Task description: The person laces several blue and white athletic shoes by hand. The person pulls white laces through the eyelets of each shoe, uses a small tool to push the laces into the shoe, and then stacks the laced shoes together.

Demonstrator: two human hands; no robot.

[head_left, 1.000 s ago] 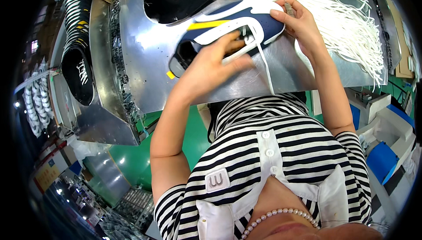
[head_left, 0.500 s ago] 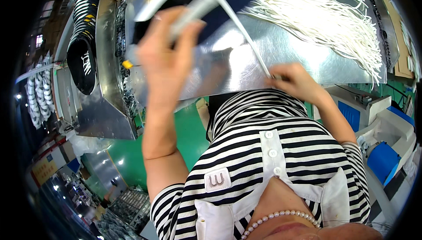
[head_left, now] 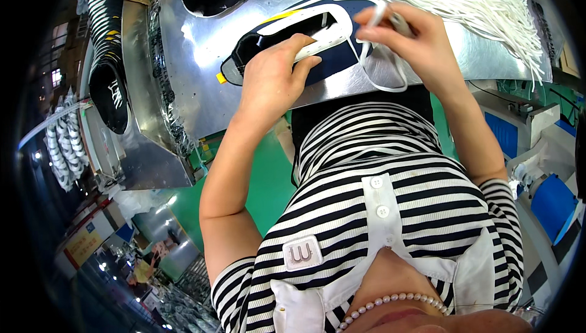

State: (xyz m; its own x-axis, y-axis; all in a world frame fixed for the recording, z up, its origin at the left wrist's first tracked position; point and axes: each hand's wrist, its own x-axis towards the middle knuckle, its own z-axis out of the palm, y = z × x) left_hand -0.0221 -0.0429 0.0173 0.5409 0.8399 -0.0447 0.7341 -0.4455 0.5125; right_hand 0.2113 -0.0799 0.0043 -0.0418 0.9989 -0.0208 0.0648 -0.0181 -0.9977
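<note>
Left hand [head_left: 274,79] clamps the navy shoe upper [head_left: 299,46] flat on the steel bench [head_left: 195,58], right hand [head_left: 412,43] just beside it pinches the white lace [head_left: 381,76]; I'd keep the upper pinned and feed the lace tip straight

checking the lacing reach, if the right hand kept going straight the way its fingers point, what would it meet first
Probably the navy shoe: the right hand points left, pinching a white lace right beside the shoe's opening. Depth is unclear.
</note>
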